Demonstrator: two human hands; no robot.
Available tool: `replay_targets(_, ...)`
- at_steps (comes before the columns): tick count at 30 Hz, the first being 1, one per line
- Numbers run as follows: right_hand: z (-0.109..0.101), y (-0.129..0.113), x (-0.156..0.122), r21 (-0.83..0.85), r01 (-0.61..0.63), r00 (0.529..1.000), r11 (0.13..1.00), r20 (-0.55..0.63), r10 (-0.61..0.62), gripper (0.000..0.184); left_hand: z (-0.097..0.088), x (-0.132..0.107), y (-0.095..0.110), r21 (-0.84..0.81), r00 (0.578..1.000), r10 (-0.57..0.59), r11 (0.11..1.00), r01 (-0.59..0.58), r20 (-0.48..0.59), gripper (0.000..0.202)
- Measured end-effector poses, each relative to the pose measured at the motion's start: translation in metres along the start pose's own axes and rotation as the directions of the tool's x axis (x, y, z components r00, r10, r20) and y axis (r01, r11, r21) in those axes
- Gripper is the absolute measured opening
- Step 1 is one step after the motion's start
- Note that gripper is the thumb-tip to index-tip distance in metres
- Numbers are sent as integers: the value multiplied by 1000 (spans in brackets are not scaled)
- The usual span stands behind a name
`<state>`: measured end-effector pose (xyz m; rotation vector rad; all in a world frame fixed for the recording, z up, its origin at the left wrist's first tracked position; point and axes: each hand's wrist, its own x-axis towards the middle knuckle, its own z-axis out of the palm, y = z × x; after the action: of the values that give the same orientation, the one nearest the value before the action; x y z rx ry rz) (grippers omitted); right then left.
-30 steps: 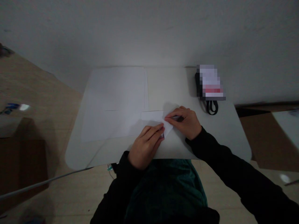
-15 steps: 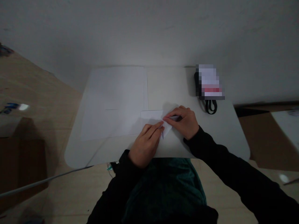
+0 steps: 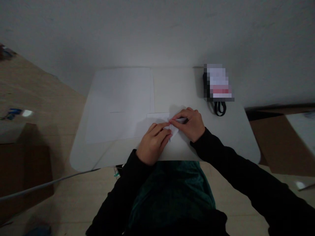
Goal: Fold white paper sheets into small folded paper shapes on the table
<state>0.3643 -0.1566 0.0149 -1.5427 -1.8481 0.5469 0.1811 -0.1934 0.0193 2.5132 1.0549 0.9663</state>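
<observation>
A folded piece of white paper (image 3: 158, 115) lies at the middle of the white table, and its folded point (image 3: 174, 129) shows between my hands. My left hand (image 3: 154, 142) presses its fingers on the paper's near part. My right hand (image 3: 189, 125) pinches the fold from the right, with its fingertips meeting my left fingers. Much of the folded paper is hidden under both hands. A small grey-lit strip (image 3: 181, 120) shows under my right fingers, too small to name.
Large white paper sheets (image 3: 120, 95) lie on the rounded white table (image 3: 177, 150) to the left. A blurred pouch (image 3: 218, 82) with a black strap (image 3: 220, 108) stands at the back right. A wall rises behind the table, and a grey cable (image 3: 49, 183) runs lower left.
My hands have drawn closer together over the fold, and more of the paper is covered. The whole view has shifted slightly up and left.
</observation>
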Motion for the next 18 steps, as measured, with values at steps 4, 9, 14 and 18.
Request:
replay_targets(4,2,1,0,-38,23,1000,999,4,-22,11,-1,5,-7,-38,1000,-13,999,13,3,8)
replay_targets(9,-2,-4,-8,-143,77,995,987,-50,-85,8,-4,12,-10,-53,995,-7,999,12,98,11)
replay_targets(14,-14,-8,-44,-284,309,943,908,-35,-332,16,-6,15,-9,-19,990,7,1000,-5,140,12)
replay_targets(18,-18,-4,-65,-349,424,898,836,43,-438,33,-8,17,-9,-13,984,18,1000,-16,178,13)
